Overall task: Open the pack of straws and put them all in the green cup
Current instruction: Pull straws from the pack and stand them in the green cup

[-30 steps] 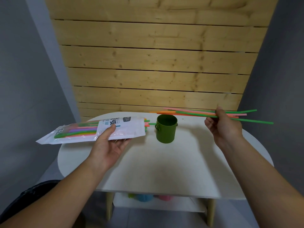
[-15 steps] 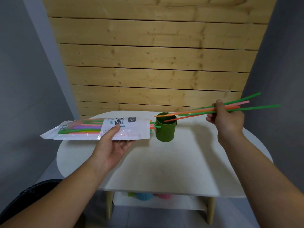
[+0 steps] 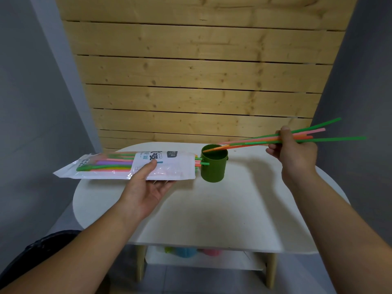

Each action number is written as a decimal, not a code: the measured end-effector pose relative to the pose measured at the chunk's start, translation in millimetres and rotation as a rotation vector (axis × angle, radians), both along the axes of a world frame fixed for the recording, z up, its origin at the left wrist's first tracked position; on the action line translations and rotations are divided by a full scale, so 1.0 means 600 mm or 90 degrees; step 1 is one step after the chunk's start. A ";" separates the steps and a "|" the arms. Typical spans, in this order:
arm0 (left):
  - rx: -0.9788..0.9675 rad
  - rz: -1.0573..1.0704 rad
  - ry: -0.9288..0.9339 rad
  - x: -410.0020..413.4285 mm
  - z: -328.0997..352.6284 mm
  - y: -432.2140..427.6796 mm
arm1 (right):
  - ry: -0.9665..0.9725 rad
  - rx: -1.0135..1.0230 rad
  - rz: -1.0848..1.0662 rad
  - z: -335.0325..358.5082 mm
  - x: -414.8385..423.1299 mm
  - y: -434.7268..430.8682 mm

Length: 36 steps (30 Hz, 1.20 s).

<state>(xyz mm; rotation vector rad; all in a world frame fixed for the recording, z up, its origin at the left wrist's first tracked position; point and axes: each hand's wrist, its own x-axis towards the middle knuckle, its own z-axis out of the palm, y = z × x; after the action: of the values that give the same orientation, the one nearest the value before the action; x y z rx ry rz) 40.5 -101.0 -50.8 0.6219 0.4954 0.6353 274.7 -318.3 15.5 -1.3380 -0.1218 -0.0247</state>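
White table [image 3: 212, 209] | left hand [image 3: 146, 187] grip cradles pack [image 3: 127, 166] | right hand [image 3: 293, 152] grip pinches straws [image 3: 254, 142], tips at green cup [image 3: 213, 166]

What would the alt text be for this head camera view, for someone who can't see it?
A person's right hand tips a bundle of coloured straws into a green cup on a white table. The left hand holds an opened pack of straws level beside the cup, in front of a wooden plank wall.
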 end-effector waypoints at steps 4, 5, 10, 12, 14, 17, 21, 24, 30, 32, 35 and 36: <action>-0.002 -0.005 0.000 -0.003 0.001 -0.002 | -0.049 -0.042 0.024 0.007 -0.012 0.014; -0.004 -0.007 -0.001 -0.003 0.000 -0.003 | -0.063 -0.052 0.031 0.009 -0.014 0.018; -0.011 -0.005 0.001 -0.003 0.001 -0.007 | -0.094 -0.119 0.078 0.011 -0.019 0.043; -0.010 -0.006 0.001 0.001 0.002 -0.008 | -0.090 -0.136 0.092 0.008 -0.019 0.057; -0.009 -0.011 0.003 0.004 0.002 -0.010 | -0.088 -0.146 0.104 0.005 -0.017 0.072; -0.007 -0.026 0.005 0.008 0.002 -0.013 | -0.082 -0.169 0.115 0.004 -0.014 0.090; 0.002 -0.045 0.009 0.011 0.002 -0.012 | -0.110 -0.242 0.125 0.003 -0.011 0.108; 0.006 -0.046 0.013 0.014 0.000 -0.011 | -0.113 -0.284 0.154 -0.001 -0.011 0.119; 0.010 -0.045 0.001 0.016 -0.003 -0.008 | -0.029 -0.232 0.233 -0.022 -0.015 0.130; 0.010 -0.048 -0.001 0.016 -0.002 -0.008 | -0.020 -0.259 0.210 -0.028 -0.013 0.131; 0.009 -0.051 0.001 0.017 -0.002 -0.008 | -0.024 -0.308 0.177 -0.032 -0.006 0.129; 0.009 -0.053 0.002 0.017 -0.001 -0.009 | -0.019 -0.298 0.190 -0.032 -0.004 0.128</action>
<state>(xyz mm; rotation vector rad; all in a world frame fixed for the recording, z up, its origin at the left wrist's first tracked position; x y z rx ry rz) 50.8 -106.3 -51.6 0.6533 0.4655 0.5602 272.5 -241.3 -3.5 -1.7731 -0.3685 0.2490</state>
